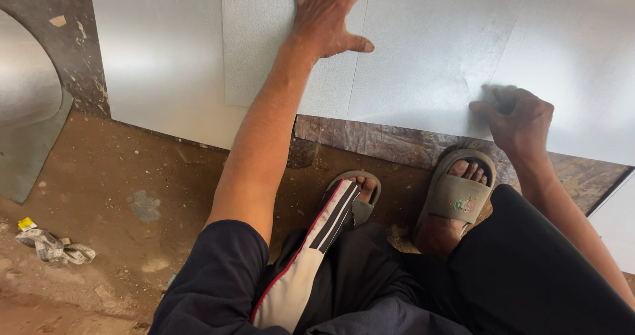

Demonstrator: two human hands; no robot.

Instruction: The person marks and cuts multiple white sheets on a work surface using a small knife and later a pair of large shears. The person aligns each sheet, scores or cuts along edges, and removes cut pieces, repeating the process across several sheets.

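Brown dusty dirt floor (119, 189), dark board (390, 142) laid on it, soft daylight

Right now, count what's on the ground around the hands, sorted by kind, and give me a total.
Metal sheets: 3, a large sheet, a small textured sheet under the left hand, and a cut-out piece
Sandals: 2
Measuring tape: 1
Total: 6
The right hand is closed on something I cannot make out.

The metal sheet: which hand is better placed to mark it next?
Probably the right hand: it is closed on something small and dark, on the sheet. The left hand lies spread flat, pressing a smaller panel.
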